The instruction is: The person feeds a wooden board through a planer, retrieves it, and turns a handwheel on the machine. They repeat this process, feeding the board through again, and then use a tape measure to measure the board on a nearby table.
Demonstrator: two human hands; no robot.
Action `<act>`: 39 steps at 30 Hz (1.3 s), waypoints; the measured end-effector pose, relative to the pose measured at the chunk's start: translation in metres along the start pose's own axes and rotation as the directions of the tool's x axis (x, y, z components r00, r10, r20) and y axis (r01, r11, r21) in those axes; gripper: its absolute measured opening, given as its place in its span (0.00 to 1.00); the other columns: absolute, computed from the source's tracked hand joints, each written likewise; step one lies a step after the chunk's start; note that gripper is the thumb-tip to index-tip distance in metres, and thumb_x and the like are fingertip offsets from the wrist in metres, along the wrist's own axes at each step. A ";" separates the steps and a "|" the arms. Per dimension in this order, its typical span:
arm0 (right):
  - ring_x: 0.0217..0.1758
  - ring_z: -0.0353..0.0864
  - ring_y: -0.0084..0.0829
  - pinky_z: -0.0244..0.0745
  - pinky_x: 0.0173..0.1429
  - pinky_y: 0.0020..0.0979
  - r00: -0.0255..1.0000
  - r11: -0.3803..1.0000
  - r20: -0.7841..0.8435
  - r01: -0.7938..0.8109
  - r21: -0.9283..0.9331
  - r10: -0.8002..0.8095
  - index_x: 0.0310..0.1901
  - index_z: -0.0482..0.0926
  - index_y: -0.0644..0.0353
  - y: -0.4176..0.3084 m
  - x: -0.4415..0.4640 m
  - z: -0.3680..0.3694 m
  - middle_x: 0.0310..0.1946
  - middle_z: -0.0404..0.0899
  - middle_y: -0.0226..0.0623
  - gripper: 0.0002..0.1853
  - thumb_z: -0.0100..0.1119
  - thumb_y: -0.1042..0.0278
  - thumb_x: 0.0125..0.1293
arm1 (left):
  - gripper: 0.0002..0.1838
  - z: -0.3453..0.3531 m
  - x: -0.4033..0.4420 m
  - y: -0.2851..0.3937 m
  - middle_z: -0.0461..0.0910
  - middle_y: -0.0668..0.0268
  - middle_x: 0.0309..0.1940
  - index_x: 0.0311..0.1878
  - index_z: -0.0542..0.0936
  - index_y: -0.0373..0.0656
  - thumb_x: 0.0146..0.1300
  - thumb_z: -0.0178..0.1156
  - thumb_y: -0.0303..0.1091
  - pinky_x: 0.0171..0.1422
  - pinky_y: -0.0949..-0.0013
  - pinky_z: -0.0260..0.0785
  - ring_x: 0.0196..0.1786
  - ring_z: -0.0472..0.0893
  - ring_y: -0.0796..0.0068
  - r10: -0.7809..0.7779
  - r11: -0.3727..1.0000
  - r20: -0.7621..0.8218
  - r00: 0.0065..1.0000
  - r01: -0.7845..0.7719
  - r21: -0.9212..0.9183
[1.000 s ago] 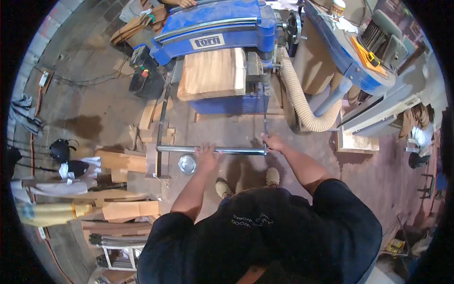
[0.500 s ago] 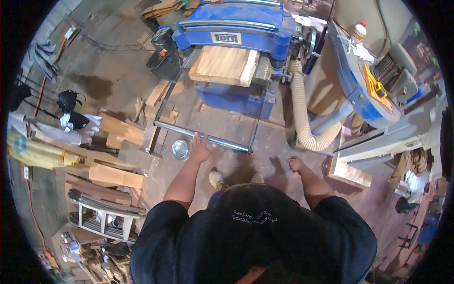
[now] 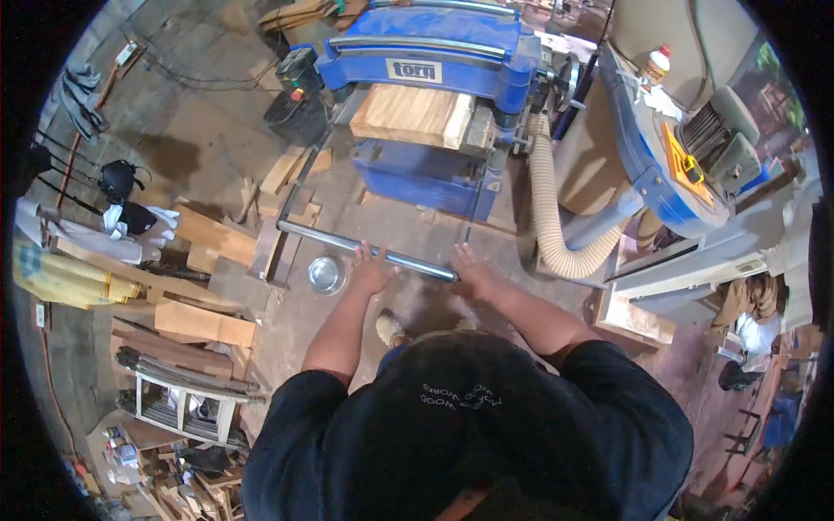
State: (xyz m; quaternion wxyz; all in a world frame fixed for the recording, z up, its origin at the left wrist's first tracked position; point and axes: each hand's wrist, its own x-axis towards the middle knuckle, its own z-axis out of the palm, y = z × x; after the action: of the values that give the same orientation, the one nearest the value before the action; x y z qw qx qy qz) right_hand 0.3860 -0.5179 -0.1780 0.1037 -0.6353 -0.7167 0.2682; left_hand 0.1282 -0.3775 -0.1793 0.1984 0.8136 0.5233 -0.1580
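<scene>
In the head view, my left hand rests on the metal roller bar with its fingers spread over it. At the bar's right end is my right hand, fingers stretched out and nothing held. A thick wooden board lies partly inside the blue thickness planer, its near end sticking out toward me. The roller bar stands in front of the planer on two long side arms. Close to my left wrist, a round metal tin sits on the floor.
Wood offcuts lie on the floor at left. A ribbed dust hose curves down right of the planer. Beside it stands a blue-topped machine with a glue bottle and a yellow tape measure. A wooden block is at right.
My right hand has moved left and forward, from beside my body to the bar's right end, and its fingers have opened out. My left hand stays on the bar.
</scene>
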 end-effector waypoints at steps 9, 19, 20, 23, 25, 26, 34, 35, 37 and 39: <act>0.78 0.35 0.49 0.50 0.75 0.44 0.986 0.997 0.149 -0.070 -0.031 0.074 0.69 0.58 0.56 0.003 0.012 -0.001 0.74 0.42 0.52 0.39 0.56 0.44 0.62 | 0.44 -0.014 0.014 0.003 0.35 0.49 0.75 0.74 0.52 0.59 0.60 0.48 0.69 0.76 0.44 0.38 0.77 0.35 0.47 0.038 0.997 0.098 0.994 -0.045 0.062; 0.78 0.34 0.50 0.40 0.77 0.41 0.953 0.989 0.272 -0.145 0.014 0.136 0.68 0.55 0.70 -0.008 0.017 -0.017 0.74 0.38 0.55 0.44 0.53 0.41 0.62 | 0.39 -0.007 0.027 0.003 0.42 0.52 0.75 0.72 0.58 0.58 0.62 0.48 0.65 0.75 0.38 0.32 0.77 0.37 0.47 0.054 0.997 0.045 0.997 -0.056 0.043; 0.78 0.34 0.50 0.40 0.77 0.41 0.952 0.990 0.275 -0.142 0.011 0.133 0.68 0.55 0.70 -0.007 0.017 -0.018 0.74 0.38 0.55 0.44 0.53 0.41 0.62 | 0.39 -0.007 0.026 0.003 0.43 0.52 0.75 0.72 0.59 0.57 0.61 0.48 0.65 0.75 0.39 0.33 0.77 0.38 0.47 0.064 0.997 0.037 0.997 -0.065 0.031; 0.78 0.34 0.50 0.41 0.77 0.42 0.948 0.990 0.290 -0.139 0.012 0.130 0.69 0.55 0.68 -0.004 0.020 -0.016 0.74 0.39 0.55 0.45 0.53 0.39 0.62 | 0.39 -0.009 0.022 0.001 0.46 0.52 0.74 0.71 0.60 0.56 0.60 0.50 0.65 0.75 0.39 0.33 0.77 0.39 0.48 0.076 0.997 0.024 0.997 -0.077 0.013; 0.78 0.34 0.51 0.41 0.77 0.43 0.939 0.990 0.313 -0.140 -0.023 0.140 0.69 0.55 0.66 -0.001 0.023 -0.013 0.73 0.40 0.55 0.45 0.53 0.38 0.61 | 0.39 -0.009 0.023 0.000 0.47 0.52 0.74 0.71 0.61 0.56 0.60 0.50 0.65 0.75 0.39 0.34 0.77 0.40 0.48 0.082 0.997 0.019 0.996 -0.082 0.007; 0.78 0.34 0.51 0.41 0.77 0.43 0.939 0.991 0.315 -0.134 -0.026 0.135 0.69 0.55 0.66 0.001 0.023 -0.012 0.73 0.40 0.55 0.45 0.53 0.38 0.61 | 0.40 -0.009 0.024 0.000 0.47 0.53 0.74 0.71 0.60 0.56 0.59 0.51 0.66 0.75 0.40 0.35 0.77 0.40 0.48 0.078 0.996 0.027 0.997 -0.079 0.031; 0.78 0.32 0.50 0.47 0.75 0.48 0.959 0.992 0.254 -0.112 -0.056 0.122 0.65 0.65 0.59 0.008 0.025 -0.001 0.74 0.41 0.49 0.39 0.56 0.38 0.60 | 0.39 -0.004 0.026 -0.003 0.50 0.54 0.74 0.71 0.61 0.56 0.59 0.53 0.63 0.75 0.39 0.35 0.76 0.41 0.47 0.061 0.998 0.004 0.998 -0.061 0.011; 0.78 0.32 0.50 0.47 0.75 0.48 0.958 0.992 0.259 -0.108 -0.059 0.120 0.65 0.65 0.59 0.010 0.025 0.002 0.74 0.41 0.49 0.39 0.56 0.38 0.60 | 0.39 -0.004 0.026 -0.002 0.50 0.54 0.74 0.71 0.61 0.56 0.59 0.53 0.63 0.75 0.39 0.35 0.76 0.41 0.47 0.070 0.997 0.010 0.998 -0.070 0.019; 0.78 0.31 0.50 0.47 0.75 0.49 0.938 0.988 0.317 -0.112 -0.106 0.140 0.66 0.64 0.59 0.011 0.028 -0.003 0.74 0.41 0.49 0.40 0.54 0.37 0.60 | 0.39 -0.006 0.026 0.000 0.50 0.54 0.74 0.71 0.61 0.56 0.59 0.54 0.62 0.75 0.39 0.35 0.76 0.41 0.46 0.077 0.997 0.007 0.997 -0.077 0.020; 0.78 0.31 0.51 0.44 0.76 0.47 0.934 0.988 0.330 -0.108 -0.106 0.137 0.68 0.59 0.60 0.008 0.029 -0.006 0.74 0.40 0.51 0.43 0.53 0.35 0.60 | 0.39 -0.010 0.027 -0.002 0.49 0.54 0.74 0.71 0.61 0.56 0.58 0.55 0.62 0.75 0.39 0.36 0.76 0.40 0.47 0.079 0.997 0.040 0.996 -0.080 0.022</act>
State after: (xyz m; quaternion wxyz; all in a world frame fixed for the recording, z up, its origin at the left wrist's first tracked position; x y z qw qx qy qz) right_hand 0.3911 -0.4883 -0.1830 -0.0647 -0.6275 -0.6938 0.3473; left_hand 0.1380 -0.3511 -0.1832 0.2052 0.8328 0.4844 -0.1721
